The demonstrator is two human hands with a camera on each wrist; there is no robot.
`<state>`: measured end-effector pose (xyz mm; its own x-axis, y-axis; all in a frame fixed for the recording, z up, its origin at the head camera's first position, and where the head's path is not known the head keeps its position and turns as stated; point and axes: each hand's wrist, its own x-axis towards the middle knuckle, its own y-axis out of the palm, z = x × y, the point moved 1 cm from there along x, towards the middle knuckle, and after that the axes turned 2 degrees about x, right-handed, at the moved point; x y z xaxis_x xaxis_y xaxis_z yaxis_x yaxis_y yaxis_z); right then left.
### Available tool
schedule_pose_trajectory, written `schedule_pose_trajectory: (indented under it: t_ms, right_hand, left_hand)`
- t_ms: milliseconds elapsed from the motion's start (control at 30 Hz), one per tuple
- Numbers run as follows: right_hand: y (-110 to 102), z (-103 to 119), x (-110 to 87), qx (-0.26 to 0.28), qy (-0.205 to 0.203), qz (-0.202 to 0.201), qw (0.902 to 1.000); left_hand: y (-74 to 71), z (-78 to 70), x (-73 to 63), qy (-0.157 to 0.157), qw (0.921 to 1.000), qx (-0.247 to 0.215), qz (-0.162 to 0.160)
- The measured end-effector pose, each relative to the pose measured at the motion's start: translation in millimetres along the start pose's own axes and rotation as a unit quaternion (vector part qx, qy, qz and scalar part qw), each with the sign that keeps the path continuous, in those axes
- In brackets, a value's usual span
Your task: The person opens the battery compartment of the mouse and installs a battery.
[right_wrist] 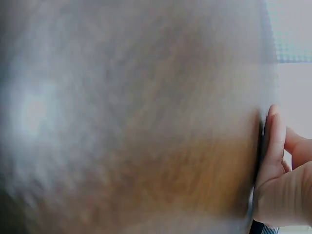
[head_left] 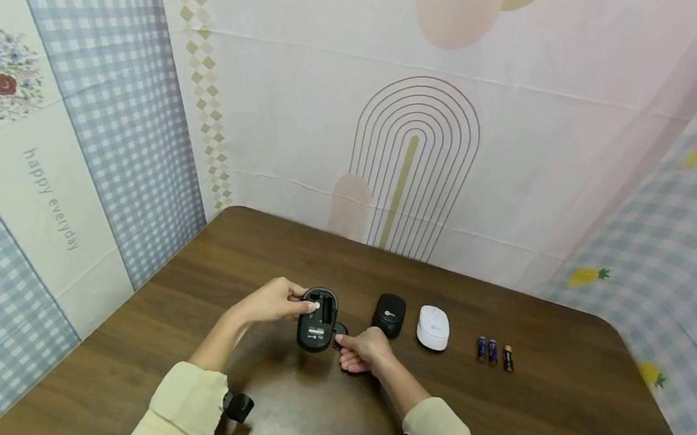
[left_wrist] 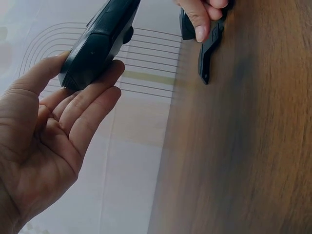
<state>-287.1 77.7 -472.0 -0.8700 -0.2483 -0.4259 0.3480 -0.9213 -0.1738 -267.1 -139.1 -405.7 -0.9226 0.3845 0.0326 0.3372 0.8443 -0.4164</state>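
My left hand (head_left: 274, 301) holds a black computer mouse (head_left: 314, 337) by its side, thumb on the underside and fingers behind it. The underside faces the head camera, with its battery compartment uncovered and a white label below. Just right of this mouse, my right hand (head_left: 367, 352) pinches a thin black battery cover (left_wrist: 208, 58) between thumb and fingers. In the left wrist view the cover hangs below the right thumb, apart from the mouse. Blur fills most of the right wrist view, with the right hand (right_wrist: 280, 170) at its edge.
Beyond my right hand stands another black mouse (head_left: 391, 309), with a white mouse (head_left: 434, 327) beside it. Farther right on the brown wooden table (head_left: 292, 408) lie two purple batteries (head_left: 493, 352) and a black-and-copper one (head_left: 508, 359). Patterned cloth (head_left: 295, 114) hangs behind the table.
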Motion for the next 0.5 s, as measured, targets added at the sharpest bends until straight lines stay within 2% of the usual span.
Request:
schedule_pose_trajectory:
  t_ms: [100, 200, 333, 500]
  right_hand:
    - [-12, -1, -2.4, 0.03, -0.003, 0.016, 0.9994]
    - [-33, 5, -7.9, 0.042, -0.011, 0.029, 0.9986]
    - [-75, 23, -17.3, 0.039, -0.019, 0.037, 0.9984]
    - [-135, 37, -28.9, 0.047, -0.022, 0.019, 0.9985]
  left_hand:
    - [3.6, -1.4, 2.3, 0.0, 1.0, 0.0, 0.005]
    - [9.1, -3.2, 6.4, -0.003, 0.9999, 0.001, 0.014]
    - [20.7, -5.1, 15.8, 0.001, 0.9997, 0.01, 0.023]
    - [39.3, -8.1, 27.4, 0.024, 0.9983, 0.035, 0.041]
